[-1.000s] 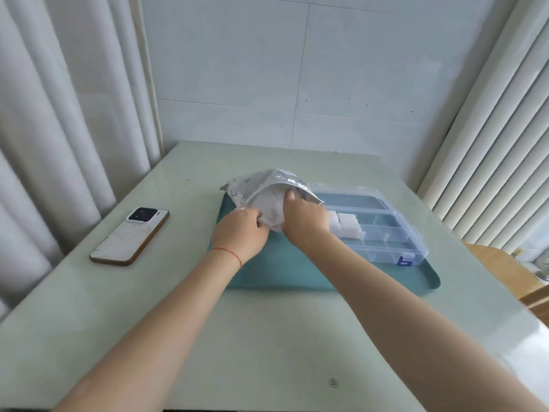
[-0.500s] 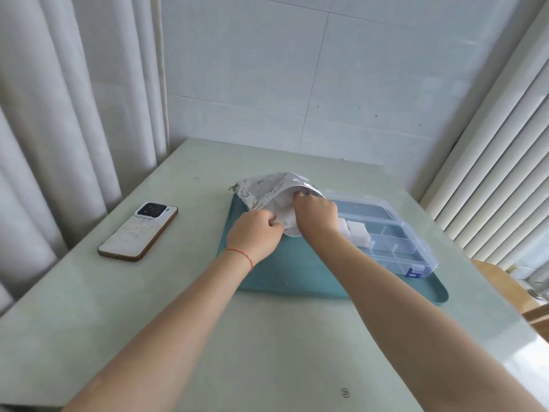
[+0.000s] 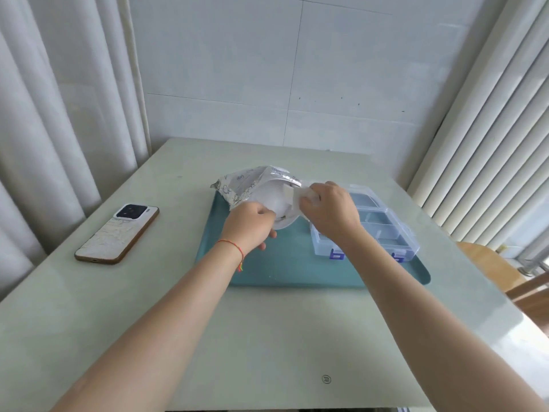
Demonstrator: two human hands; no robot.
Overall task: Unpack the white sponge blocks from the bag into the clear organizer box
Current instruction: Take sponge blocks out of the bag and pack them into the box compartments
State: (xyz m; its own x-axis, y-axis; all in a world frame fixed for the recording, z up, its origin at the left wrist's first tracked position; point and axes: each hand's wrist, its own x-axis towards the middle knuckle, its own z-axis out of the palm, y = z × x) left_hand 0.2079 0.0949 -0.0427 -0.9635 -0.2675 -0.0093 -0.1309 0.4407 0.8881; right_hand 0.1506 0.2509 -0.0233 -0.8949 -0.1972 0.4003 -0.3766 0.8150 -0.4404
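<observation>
A crinkled silver-and-white bag (image 3: 249, 185) lies on the teal tray (image 3: 285, 269) with its mouth gaping toward me. My left hand (image 3: 249, 227) grips the near lip of the bag's opening. My right hand (image 3: 329, 209) pinches a white sponge block (image 3: 294, 196) at the bag's mouth, just left of the clear organizer box (image 3: 383, 230). The box sits open on the tray's right side, with blue latches on its near wall. My right hand and forearm hide the box's left compartments.
A phone (image 3: 117, 233) with a pale marbled back lies on the pale green table (image 3: 208, 337) to the left of the tray. Curtains hang at left, blinds at right. A wooden chair (image 3: 490, 266) stands off the table's right edge.
My right hand has come out of the bag with a sponge block and moved right toward the box. The left hand still holds the bag's lip.
</observation>
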